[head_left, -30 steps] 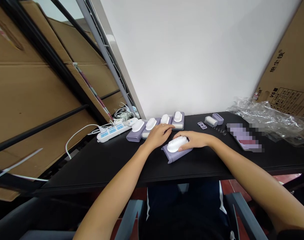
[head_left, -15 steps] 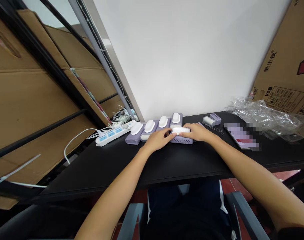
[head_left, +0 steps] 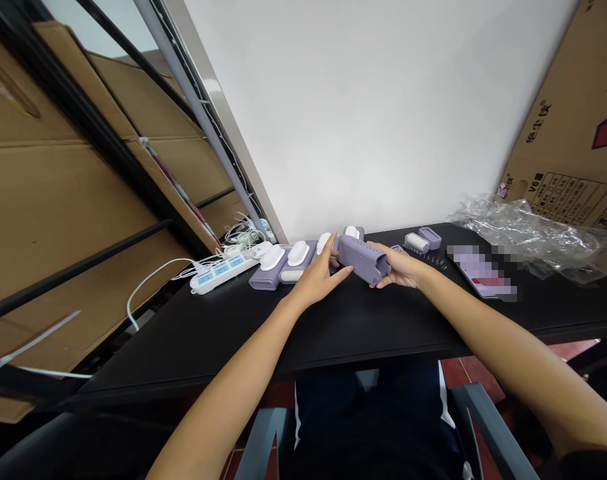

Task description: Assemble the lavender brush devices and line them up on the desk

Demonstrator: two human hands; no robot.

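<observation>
My right hand [head_left: 402, 269] grips a purple ribbed case [head_left: 362, 259] by its right end, thumb and fingers around it. The case is tilted, with rows of small holes along its upper side and a notched, hollow-looking end toward me. My left hand [head_left: 314, 275] is open at the case's left side, fingers stretched out and the thumb close to its surface. I cannot tell whether the thumb touches it. Behind and left stand several similar purple cases with white oval tops, among them one case [head_left: 266, 276] and a white oval top [head_left: 298, 253].
A white power strip [head_left: 223, 272] with cables lies left on the black table [head_left: 208, 347]. To the right are a white roller-like piece [head_left: 417, 242], a small purple cap [head_left: 430, 237], a dark spiky strip [head_left: 436, 261], a phone [head_left: 483, 273] and clear plastic wrap [head_left: 528, 230].
The purple case has been raised and turned so its ribbed side faces me. Its white top no longer shows. My left fingers have spread, and my right hand has shifted to the case's end.
</observation>
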